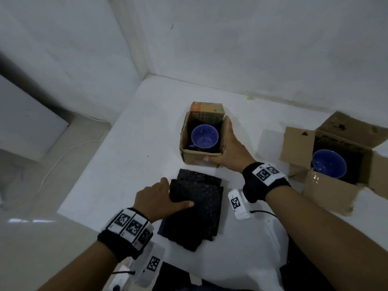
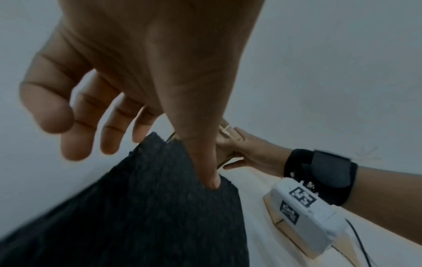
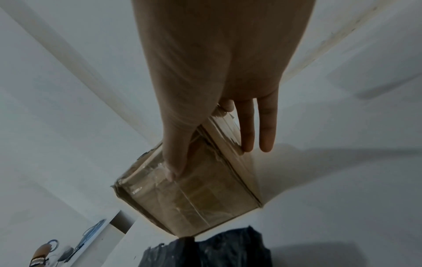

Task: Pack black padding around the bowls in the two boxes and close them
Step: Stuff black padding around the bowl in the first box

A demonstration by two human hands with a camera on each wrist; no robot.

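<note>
The top padding sheet [image 1: 197, 196] was pinched by the left hand [image 1: 154, 198]; the near box [image 1: 202, 134] was steadied by the right hand [image 1: 230, 152], fingers straight — best lifted singly, then slid beside the bowl [image 1: 204, 136].

White table [image 1: 130, 148] bears two open boxes [image 1: 202, 133] [image 1: 336, 156] and stacked black padding [image 1: 199, 206]

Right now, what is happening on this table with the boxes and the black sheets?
A person is packing bowls. The right hand steadies the smaller open box, which holds a blue bowl with dark padding around it. The left hand grips the top sheet of the black padding stack in front of that box. A second open box to the right holds another blue bowl. Both boxes are not yet closed.
</note>
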